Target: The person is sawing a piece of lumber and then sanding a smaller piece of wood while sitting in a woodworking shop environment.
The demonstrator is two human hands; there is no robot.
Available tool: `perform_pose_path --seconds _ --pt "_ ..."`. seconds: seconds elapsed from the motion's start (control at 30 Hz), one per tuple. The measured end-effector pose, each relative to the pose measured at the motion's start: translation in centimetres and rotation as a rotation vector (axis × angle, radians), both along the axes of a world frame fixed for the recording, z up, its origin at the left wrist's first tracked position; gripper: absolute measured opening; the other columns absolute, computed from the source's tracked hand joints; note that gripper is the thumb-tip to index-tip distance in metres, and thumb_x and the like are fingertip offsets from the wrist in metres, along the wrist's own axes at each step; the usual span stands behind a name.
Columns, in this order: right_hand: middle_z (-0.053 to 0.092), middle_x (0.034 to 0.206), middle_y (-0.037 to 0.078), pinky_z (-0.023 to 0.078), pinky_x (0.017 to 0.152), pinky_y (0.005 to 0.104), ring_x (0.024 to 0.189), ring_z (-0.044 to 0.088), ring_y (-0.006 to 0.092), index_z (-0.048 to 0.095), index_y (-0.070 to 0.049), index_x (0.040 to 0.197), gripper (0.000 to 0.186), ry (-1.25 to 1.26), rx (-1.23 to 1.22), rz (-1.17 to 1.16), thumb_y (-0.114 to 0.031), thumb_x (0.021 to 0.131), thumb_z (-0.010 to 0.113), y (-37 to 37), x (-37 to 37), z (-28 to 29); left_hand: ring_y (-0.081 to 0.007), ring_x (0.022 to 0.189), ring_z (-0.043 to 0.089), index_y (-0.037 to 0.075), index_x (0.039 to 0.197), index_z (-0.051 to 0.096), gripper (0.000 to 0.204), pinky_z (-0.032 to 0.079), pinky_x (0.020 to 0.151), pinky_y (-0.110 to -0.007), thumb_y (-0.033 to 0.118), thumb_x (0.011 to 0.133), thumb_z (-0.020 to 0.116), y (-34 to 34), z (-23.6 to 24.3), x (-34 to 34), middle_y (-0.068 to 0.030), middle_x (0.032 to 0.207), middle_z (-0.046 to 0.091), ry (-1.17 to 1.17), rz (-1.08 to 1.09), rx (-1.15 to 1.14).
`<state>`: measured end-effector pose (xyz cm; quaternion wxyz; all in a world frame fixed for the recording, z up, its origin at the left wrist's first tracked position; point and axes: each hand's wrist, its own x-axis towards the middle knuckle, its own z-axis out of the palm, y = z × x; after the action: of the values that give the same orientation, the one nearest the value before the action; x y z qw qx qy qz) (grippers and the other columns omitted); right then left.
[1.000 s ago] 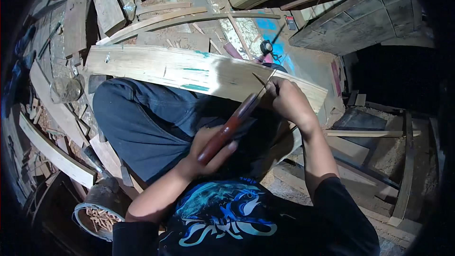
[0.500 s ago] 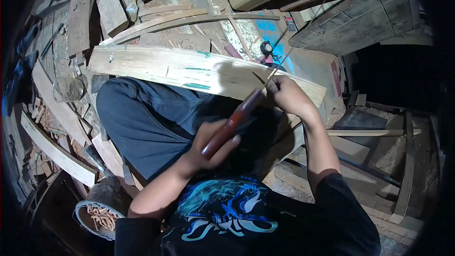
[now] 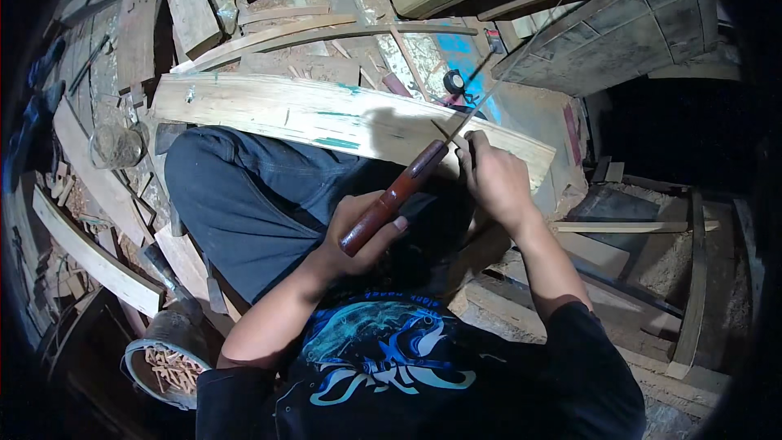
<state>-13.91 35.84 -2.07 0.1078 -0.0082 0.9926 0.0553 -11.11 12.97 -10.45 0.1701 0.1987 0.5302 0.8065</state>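
My left hand [image 3: 358,232] grips the reddish-brown wooden handle [image 3: 395,195] of a long knife whose thin blade [image 3: 497,85] runs up and to the right. My right hand [image 3: 493,175] pinches a thin sliver of wood [image 3: 446,132] against the blade, near the handle's top. A pale plank with green paint marks [image 3: 326,114] lies across my lap, resting on my blue-trousered leg [image 3: 244,204], just behind both hands.
Curved wooden strips [image 3: 269,33] and offcuts cover the floor at the back and left. A round tape measure [image 3: 453,81] lies by blue-painted wood. A weathered boat hull [image 3: 619,33] rises at the upper right. My sandalled foot [image 3: 167,354] is at the lower left.
The view has shifted slightly. Both hands keep their grip, with the knife and the right hand staying at the plank's near edge.
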Motion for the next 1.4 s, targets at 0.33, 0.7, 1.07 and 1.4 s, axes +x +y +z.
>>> perform_pose_path --seconds 0.33,0.7,1.07,1.4 --pt "0.06 0.06 0.014 0.046 0.05 0.0467 0.056 0.061 0.0359 0.059 -0.013 0.098 0.015 0.209 -0.086 0.204 -0.023 0.087 0.06 3.0 0.2 -2.5 -0.0087 0.051 0.056 -0.002 0.095 0.059 0.015 0.042 0.048 -0.024 0.012 0.088 0.06 0.0 0.9 -0.2 -0.0023 0.06 0.056 -0.069 -0.041 -0.05" --pt "0.058 0.065 0.01 0.047 0.056 0.0459 0.061 0.059 0.0341 0.056 -0.009 0.08 0.018 0.296 -0.233 0.209 -0.012 0.065 0.063 3.4 1.0 -4.0 -0.0188 0.055 0.053 -0.002 0.085 0.058 0.015 0.043 0.056 -0.032 0.012 0.079 0.06 -4.7 1.3 4.5 -0.0081 0.062 0.055 -0.177 -0.009 -0.26" --pt "0.059 0.065 0.01 0.047 0.058 0.0467 0.069 0.062 0.0308 0.058 -0.01 0.079 0.013 0.293 -0.138 0.144 -0.022 0.076 0.062 3.4 1.4 -4.4 -0.0184 0.055 0.047 -0.002 0.076 0.055 0.019 0.038 0.055 -0.031 0.016 0.079 0.061 -5.1 2.9 5.7 -0.0065 0.063 0.049 -0.101 0.04 -0.383" --pt "0.059 0.061 0.01 0.046 0.057 0.0464 0.058 0.061 0.0304 0.062 -0.012 0.081 0.021 0.296 -0.134 0.188 -0.03 0.089 0.056 3.3 1.1 -4.4 -0.0177 0.053 0.045 0.0 0.072 0.052 0.021 0.037 0.053 -0.032 0.017 0.081 0.061 -2.3 2.7 4.0 -0.0061 0.06 0.048 -0.018 0.091 -0.366"
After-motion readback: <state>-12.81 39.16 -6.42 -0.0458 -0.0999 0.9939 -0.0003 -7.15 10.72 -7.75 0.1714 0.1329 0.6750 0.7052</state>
